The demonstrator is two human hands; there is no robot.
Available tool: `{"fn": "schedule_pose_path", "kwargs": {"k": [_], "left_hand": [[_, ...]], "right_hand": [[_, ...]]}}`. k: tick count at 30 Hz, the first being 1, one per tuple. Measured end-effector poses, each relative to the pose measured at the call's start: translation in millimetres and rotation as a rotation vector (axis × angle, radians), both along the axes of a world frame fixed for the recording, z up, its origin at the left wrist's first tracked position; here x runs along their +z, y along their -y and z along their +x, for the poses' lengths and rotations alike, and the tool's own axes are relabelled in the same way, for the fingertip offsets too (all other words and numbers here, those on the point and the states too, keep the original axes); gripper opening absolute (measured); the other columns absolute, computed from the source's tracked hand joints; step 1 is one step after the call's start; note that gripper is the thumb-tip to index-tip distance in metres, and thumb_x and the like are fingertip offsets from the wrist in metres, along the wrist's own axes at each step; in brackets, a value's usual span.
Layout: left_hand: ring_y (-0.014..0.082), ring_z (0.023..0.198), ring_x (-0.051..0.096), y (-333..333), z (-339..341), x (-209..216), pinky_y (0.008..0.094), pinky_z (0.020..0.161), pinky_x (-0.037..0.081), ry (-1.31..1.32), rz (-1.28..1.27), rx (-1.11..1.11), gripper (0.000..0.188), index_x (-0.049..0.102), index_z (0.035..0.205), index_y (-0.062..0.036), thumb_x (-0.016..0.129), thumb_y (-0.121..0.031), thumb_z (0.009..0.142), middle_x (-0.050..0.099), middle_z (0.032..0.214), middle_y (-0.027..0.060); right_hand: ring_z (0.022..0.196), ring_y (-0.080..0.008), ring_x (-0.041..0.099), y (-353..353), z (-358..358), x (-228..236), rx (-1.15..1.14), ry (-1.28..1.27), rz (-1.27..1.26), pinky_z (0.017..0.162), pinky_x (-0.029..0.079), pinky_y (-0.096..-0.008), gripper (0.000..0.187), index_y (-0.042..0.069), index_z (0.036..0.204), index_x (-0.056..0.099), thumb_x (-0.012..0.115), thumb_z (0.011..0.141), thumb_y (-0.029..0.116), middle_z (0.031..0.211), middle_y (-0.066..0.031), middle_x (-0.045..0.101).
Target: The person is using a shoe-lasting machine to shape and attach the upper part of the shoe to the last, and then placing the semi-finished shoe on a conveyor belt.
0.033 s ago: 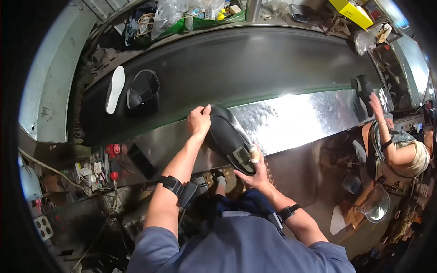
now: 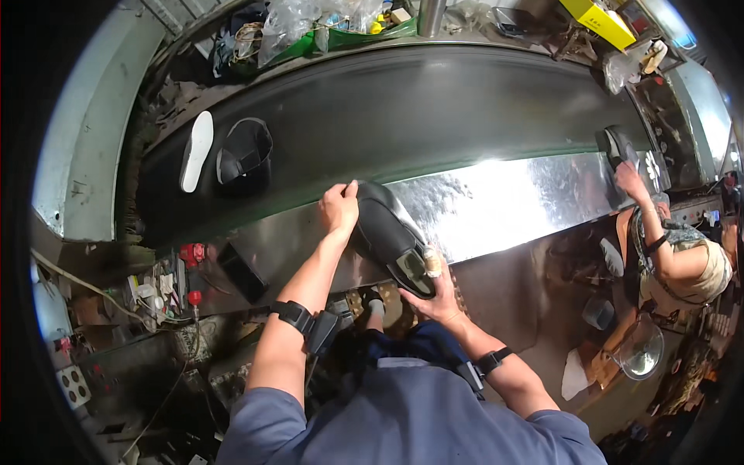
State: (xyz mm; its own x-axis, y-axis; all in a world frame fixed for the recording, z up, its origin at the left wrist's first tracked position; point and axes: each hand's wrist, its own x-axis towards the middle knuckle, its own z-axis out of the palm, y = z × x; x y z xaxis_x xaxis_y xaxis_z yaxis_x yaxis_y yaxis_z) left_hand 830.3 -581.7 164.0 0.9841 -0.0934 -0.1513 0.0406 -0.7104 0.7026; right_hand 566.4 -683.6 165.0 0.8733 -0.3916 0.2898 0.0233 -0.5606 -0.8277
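Note:
A black shoe upper (image 2: 381, 225) is held slantwise over the near edge of the metal bench, its toe away from me. A grey-green form, perhaps a shoe last (image 2: 412, 267), shows in its opening. My left hand (image 2: 339, 208) pinches the shoe at the toe end, the fingers closed on its edge. At the heel, my right hand (image 2: 438, 291) grips it from the right; a tan wrapping covers one digit. Farther left, a white insole (image 2: 197, 152) and a black shoe upper with its opening showing (image 2: 245, 153) lie on the dark belt.
The wide dark conveyor belt (image 2: 465, 101) runs behind a shiny metal ledge (image 2: 496, 209). At right, a co-worker's hand (image 2: 634, 184) is by a dark shoe (image 2: 620, 146). A black phone-like slab (image 2: 242, 273) lies left. Plastic bags (image 2: 291, 27) and a yellow box (image 2: 598, 22) sit behind.
The co-worker's hand has drawn slightly lower and to the left, and the dark shoe beside it has turned. Both my hands and the shoe they hold stay almost the same.

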Motion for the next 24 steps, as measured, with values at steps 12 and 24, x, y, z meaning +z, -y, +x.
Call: {"fn": "schedule_pose_path", "kwargs": {"k": [12, 24], "left_hand": [[0.0371, 0.1, 0.067, 26, -76, 12, 0.0434, 0.089, 0.051, -0.19, -0.002, 0.143, 0.059, 0.064, 0.107, -0.0015, 0.082, -0.045, 0.071, 0.07, 0.105, 0.0202], [0.0155, 0.076, 0.063, -88, -118, 110, 0.0335, 0.071, 0.052, -0.119, -0.428, 0.34, 0.034, 0.066, 0.092, -0.0019, 0.083, -0.024, 0.074, 0.069, 0.081, 0.0063]], "right_hand": [[0.134, -0.0474, 0.046, 53, -54, -16, 0.286, -0.056, -0.001, 0.113, 0.037, -0.049, 0.082, -0.006, 0.139, 0.044, 0.086, 0.072, 0.017, 0.142, -0.031, 0.047], [0.14, -0.0325, 0.039, 12, 49, 105, 0.362, -0.866, 1.048, 0.114, 0.034, -0.0394, 0.097, -0.006, 0.155, 0.014, 0.075, 0.091, 0.034, 0.154, -0.0278, 0.032]]}}
